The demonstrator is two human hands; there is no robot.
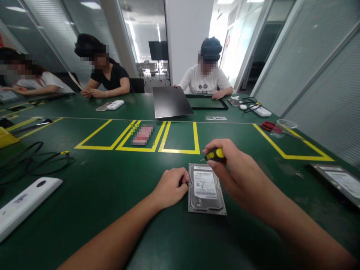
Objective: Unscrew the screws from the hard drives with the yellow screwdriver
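Note:
A silver hard drive [207,204] with a white label lies flat on the green table in front of me. My left hand [172,187] rests at its left edge, fingers curled and thumb drawn in against the drive's side. Above the drive's far right corner, my right hand [233,165] grips a short black-and-yellow screwdriver [216,155] between thumb and fingers. Its thin shaft points left over the far edge; whether the tip touches anything cannot be made out. Several tiny metal bits, perhaps screws [299,174], lie to the right.
Another hard drive [341,182] lies at the right. Red-handled scissors [271,126] sit beyond it. Yellow tape [180,151] marks boxes; a phone [143,135] lies in one. At left are a white device [25,206] and black cables [36,161]. Across the table, a person handles a dark panel [171,103].

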